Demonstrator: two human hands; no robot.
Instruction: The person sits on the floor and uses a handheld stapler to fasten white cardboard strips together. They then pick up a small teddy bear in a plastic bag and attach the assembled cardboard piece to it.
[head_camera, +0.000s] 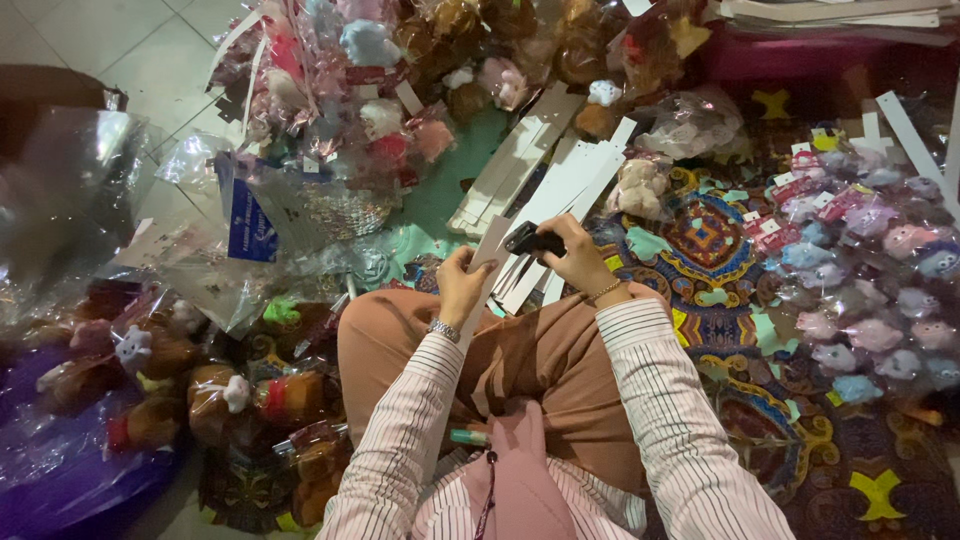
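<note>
I sit on the floor with my knees up, in brown trousers and a striped shirt. My left hand, with a watch at the wrist, pinches a long white card strip that runs down over my knee. My right hand, with a bracelet at the wrist, grips a small black stapler right at the strip's upper end. A stack of more white card strips lies on the floor just beyond both hands.
Plush toys in clear bags are heaped at the top, at the lower left and in rows at the right. A patterned rug covers the floor. Crumpled clear plastic lies at the left.
</note>
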